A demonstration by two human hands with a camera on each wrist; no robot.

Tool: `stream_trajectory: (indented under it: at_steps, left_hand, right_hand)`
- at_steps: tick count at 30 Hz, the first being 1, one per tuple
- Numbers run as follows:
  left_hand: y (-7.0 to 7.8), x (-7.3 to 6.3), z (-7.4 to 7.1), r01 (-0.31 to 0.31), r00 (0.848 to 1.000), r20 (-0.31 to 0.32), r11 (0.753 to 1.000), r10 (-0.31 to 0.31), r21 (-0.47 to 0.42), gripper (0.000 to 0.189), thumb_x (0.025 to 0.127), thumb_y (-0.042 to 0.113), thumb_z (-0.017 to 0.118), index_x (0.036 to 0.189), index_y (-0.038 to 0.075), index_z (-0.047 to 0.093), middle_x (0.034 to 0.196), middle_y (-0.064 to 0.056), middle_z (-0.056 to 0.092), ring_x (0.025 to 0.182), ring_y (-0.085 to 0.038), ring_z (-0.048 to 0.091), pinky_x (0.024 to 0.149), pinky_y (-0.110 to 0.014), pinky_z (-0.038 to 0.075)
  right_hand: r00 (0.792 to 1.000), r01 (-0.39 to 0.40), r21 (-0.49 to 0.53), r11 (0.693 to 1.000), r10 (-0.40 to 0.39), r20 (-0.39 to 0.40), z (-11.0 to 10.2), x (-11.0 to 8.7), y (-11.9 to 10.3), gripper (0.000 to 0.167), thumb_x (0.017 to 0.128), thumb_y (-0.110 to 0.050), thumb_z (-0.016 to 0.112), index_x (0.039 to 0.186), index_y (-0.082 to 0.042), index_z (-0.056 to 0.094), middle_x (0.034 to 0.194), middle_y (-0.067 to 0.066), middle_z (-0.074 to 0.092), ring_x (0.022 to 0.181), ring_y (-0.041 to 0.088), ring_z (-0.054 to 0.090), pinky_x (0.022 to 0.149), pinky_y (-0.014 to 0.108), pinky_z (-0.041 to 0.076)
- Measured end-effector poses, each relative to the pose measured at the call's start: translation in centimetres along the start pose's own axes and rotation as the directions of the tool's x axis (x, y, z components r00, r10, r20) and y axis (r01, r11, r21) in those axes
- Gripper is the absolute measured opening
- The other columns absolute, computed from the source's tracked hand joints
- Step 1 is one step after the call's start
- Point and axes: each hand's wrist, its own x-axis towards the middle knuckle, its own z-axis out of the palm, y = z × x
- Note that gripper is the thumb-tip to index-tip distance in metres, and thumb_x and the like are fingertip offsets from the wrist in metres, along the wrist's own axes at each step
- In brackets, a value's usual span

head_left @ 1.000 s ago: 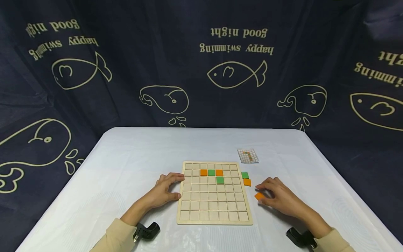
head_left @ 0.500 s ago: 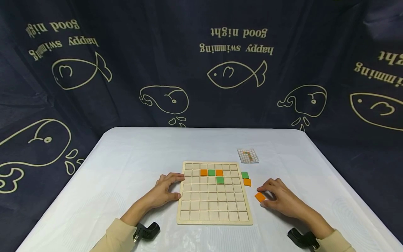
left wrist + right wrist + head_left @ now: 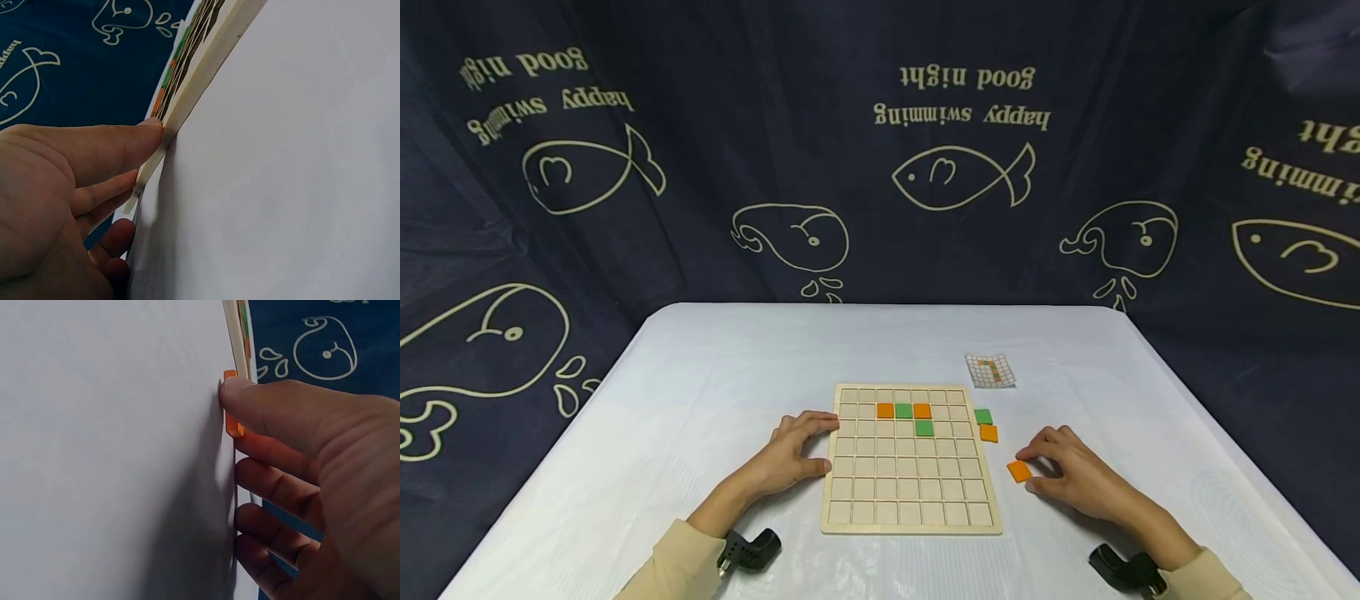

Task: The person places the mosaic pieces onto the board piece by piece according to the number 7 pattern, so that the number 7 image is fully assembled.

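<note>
the left hand (image 3: 782, 458) lay along the left side of the wooden board (image 3: 886, 490), its thumb and fingers spread wide apart and fairly straight, the tips against the edge. it gripped nothing; that touch would probably have stopped the board from sliding on the white-covered table (image 3: 775, 333).

the right hand (image 3: 1071, 477) rested well to the other side, thumb and forefinger apart in a half-open curve about one corner of the near orange tile (image 3: 1019, 472). this tile lay flat on the table, turned askew, to the right of the board and apart from it. whether the fingertips actually pinched its edges i could not tell, since in the right wrist view the thumb hid part of it.

just beyond the board's right edge lay a loose green tile (image 3: 983, 416) and, just below it, a second orange tile (image 3: 988, 433), seemingly put there to be within easy reach.

four tiles sat in the board's recessed squares, whose raised lines looked meant to hold each in place: orange, green (image 3: 904, 411) and orange in a row, with another green under the last. a printed grid card (image 3: 991, 372) lay face up past the board's far right corner, presumably for easy looking.
</note>
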Motion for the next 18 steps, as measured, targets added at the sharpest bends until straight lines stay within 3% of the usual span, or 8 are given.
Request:
stream_trajectory:
  at_steps: [18]
  left_hand:
    - [0.12, -0.03, -0.07, 0.013, 1.0, 0.007, 1.0, -0.013, -0.004, 0.055, 0.078, 0.017, 0.073, 0.13, 0.013, 0.055, 0.142, 0.002, 0.045, 0.11, -0.017, 0.034, 0.091, -0.037, 0.026]
  right_hand:
    - [1.0, 0.015, -0.012, 1.0, -0.016, -0.016, 0.01, -0.07, 0.18, 0.02, 0.075, -0.024, 0.077, 0.094, -0.026, 0.07, 0.094, -0.016, 0.054, 0.089, 0.004, 0.041, 0.078, 0.024, 0.04]
